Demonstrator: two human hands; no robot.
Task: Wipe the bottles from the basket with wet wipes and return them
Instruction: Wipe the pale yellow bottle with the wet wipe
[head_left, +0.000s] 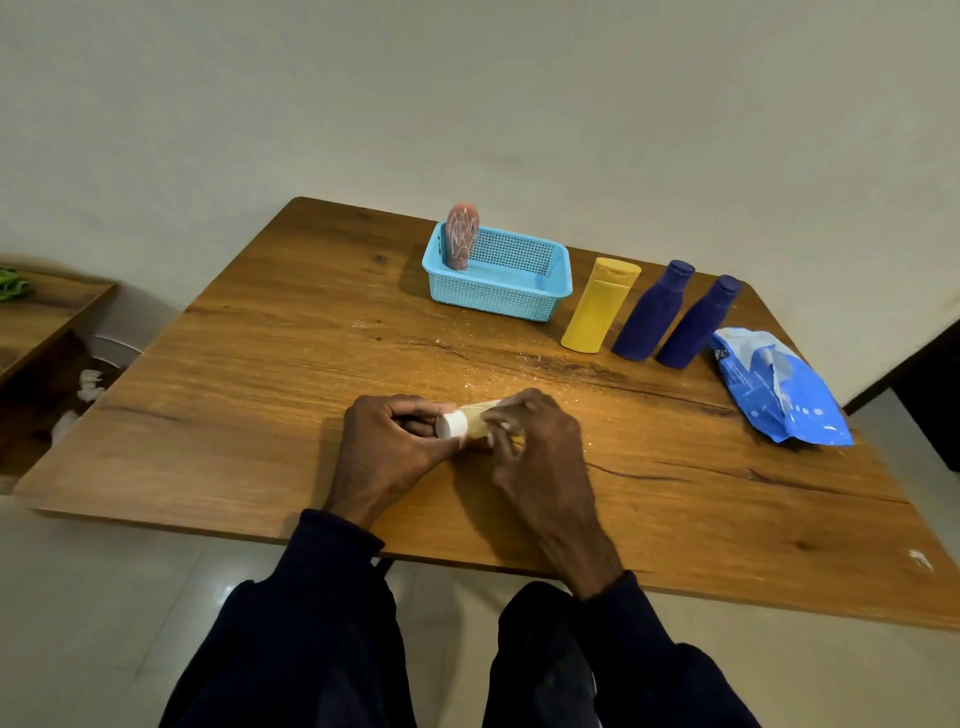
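Near the front edge of the table (208, 395): left hand (387, 447) curled shut around the white-capped end of a small yellowish bottle (475, 418), thumb and fingers pinching the cap (451, 424). Right hand (535, 441) folded over the body of the same bottle, fingers pressed together against it; wipe presumably under them, though barely visible. Bottle lying roughly level, just above the tabletop.

To wipe well, probably: steady the cap end with the left, turn the bottle slowly, drag the right along the whole body, then change grip to reach the cap and base.

Further back, toward the right edge: torn blue wet-wipe pack (779, 389). Beyond, toward the far right corner: yellow bottle (597, 306) and two dark blue bottles (652, 312) (696, 322) standing in a row. At the far edge: light blue basket (498, 301), with one pinkish bottle (461, 236) upright in its left corner.
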